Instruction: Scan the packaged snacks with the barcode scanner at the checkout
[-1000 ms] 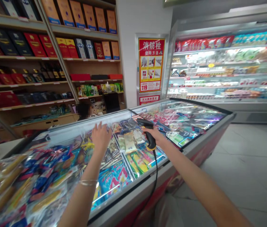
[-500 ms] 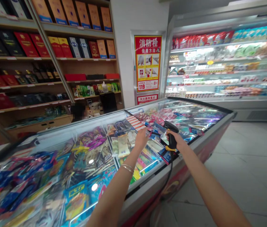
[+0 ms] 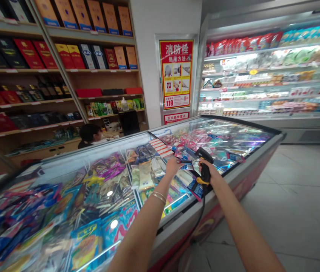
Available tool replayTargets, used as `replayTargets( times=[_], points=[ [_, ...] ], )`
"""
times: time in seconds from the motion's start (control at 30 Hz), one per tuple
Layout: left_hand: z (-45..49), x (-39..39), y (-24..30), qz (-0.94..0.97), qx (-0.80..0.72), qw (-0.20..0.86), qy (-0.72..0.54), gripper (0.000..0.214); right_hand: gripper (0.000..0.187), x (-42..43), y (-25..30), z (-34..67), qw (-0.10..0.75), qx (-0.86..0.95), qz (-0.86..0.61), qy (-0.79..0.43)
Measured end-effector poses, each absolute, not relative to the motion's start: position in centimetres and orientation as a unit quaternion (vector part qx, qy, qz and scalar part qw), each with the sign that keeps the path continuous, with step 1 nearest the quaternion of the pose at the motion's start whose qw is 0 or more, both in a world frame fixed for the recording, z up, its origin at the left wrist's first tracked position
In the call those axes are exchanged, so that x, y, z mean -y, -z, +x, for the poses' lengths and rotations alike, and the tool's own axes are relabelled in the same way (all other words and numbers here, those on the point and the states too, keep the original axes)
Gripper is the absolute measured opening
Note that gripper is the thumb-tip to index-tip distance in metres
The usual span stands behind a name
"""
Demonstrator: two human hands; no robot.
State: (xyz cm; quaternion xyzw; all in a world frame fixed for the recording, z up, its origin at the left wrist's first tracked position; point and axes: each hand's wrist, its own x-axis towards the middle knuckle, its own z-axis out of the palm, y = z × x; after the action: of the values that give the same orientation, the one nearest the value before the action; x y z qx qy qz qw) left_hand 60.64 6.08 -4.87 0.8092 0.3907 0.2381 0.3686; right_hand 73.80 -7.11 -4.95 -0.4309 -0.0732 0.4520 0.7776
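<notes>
Barcode scanner (image 3: 204,168) is clenched in our right hand (image 3: 213,176), its black cable (image 3: 201,219) dropping past the rim of the chest freezer (image 3: 233,183), head angled down over the packets behind the glass. Our left hand (image 3: 172,168) sits just beside it above the freezer, fingers (image 3: 177,162) near a small blue packet (image 3: 187,165); we cannot tell if that packet is gripped. 1 person (image 3: 87,136) is behind the freezer, in front of wall shelves of boxed goods (image 3: 97,54).
</notes>
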Motion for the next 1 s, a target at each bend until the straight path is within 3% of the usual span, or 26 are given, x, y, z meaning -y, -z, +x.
replayTargets(
  times=[0.13,0.27,0.43,0.83,1.0],
  points=[
    [59.9,-5.9,5.0,0.791,-0.379,0.404,-0.259,0.02,0.012,7.3,4.6,73.6,0.779,0.066,-0.433,-0.449],
    [56.0,-6.5,4.2,0.767,-0.375,0.421,-0.305,0.035,0.011,7.9,3.9,73.1,0.78,0.076,-0.429,-0.449],
    [46.9,-8.6,2.4,0.707,-0.358,0.417,-0.446,0.041,0.013,8.1,1.5,70.4,0.785,0.124,-0.426,-0.433],
    [24.8,-10.8,0.9,0.633,-0.425,0.294,-0.577,0.052,0.017,1.6,-2.0,54.4,0.674,0.3,-0.43,-0.521],
    [19.9,-10.8,2.4,0.607,-0.478,0.21,-0.598,0.045,0.015,-2.9,-1.7,46.5,0.62,0.35,-0.419,-0.564]
  ],
)
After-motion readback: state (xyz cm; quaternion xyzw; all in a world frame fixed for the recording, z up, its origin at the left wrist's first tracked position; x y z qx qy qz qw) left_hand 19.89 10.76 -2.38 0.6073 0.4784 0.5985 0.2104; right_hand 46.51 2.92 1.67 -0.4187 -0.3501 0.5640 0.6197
